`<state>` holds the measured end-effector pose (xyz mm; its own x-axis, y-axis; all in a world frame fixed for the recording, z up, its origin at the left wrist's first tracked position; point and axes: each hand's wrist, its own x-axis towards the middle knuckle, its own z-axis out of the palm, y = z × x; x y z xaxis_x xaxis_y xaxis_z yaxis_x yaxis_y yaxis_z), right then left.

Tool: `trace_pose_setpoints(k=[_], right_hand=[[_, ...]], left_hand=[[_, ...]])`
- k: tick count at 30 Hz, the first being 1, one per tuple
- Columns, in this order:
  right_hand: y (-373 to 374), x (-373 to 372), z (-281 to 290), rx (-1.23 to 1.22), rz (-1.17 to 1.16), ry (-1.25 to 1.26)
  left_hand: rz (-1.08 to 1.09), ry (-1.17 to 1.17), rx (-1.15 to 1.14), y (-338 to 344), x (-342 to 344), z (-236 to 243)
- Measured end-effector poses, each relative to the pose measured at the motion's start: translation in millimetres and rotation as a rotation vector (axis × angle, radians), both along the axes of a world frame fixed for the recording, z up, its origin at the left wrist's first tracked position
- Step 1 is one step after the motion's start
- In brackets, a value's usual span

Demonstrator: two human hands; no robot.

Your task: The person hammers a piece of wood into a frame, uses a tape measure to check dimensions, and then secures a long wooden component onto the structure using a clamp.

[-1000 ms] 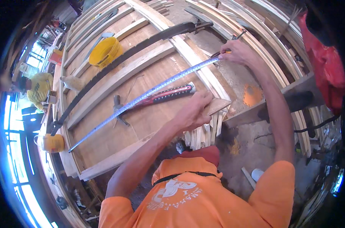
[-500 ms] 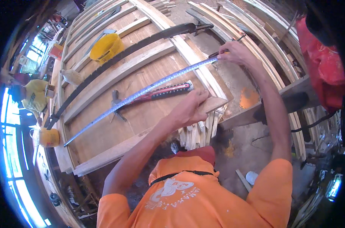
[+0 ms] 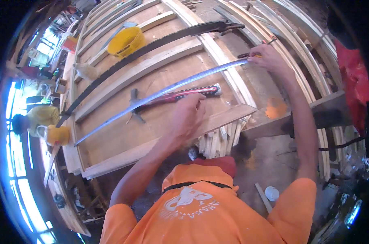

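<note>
A long white tape measure blade (image 3: 160,91) slants across the wooden frame panel (image 3: 111,152), from its left edge up to my right hand (image 3: 268,59). My right fingers are closed on the blade's upper right end. A small dark and yellow item shows at those fingers; its kind is unclear. My left hand (image 3: 188,116) is over the near part of the panel, blurred, with fingers curled near the hammer's grip; whether it touches anything is unclear. The hammer (image 3: 168,98), with a red and black handle, lies on the panel partly under the blade.
A long dark curved bar (image 3: 152,46) lies across the frame, beside a yellow bucket (image 3: 126,42). Another yellow bucket (image 3: 57,135) stands at the left edge, near a person in a yellow top (image 3: 44,116). Long boards (image 3: 298,61) are stacked at right; cut strips (image 3: 217,142) lie near me.
My left hand has moved left off the frame's near right corner, toward the hammer's handle. My right hand still holds the blade's end. The whole view has shifted slightly.
</note>
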<state>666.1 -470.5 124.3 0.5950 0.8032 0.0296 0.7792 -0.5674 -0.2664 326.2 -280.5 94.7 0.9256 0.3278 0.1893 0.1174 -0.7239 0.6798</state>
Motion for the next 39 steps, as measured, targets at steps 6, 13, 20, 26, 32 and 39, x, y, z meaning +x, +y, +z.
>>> trace_pose_setpoints(k=[6, 13, 20, 26, 32, 39], right_hand=[[-6, 0, 0, 0.082, 0.079, -0.035], [10, 4, 2, 0.070, 0.094, 0.057], [24, 11, 20, 0.054, 0.083, -0.027], [36, 12, 59, 0.001, 0.028, -0.115], [44, 17, 77, -0.008, 0.004, -0.141], [49, 21, 81, 0.027, 0.040, -0.106]], left_hand=[[-0.001, -0.175, -0.401, -13, 52, 34], [0.191, 0.197, -0.021, -9, -11, 1], [0.300, 0.323, 0.183, 28, -12, -16], [0.197, 0.408, 0.272, 37, -16, -1], [0.598, 0.205, -0.050, 13, -28, -4], [0.845, -0.073, -0.409, 14, -18, -16]])
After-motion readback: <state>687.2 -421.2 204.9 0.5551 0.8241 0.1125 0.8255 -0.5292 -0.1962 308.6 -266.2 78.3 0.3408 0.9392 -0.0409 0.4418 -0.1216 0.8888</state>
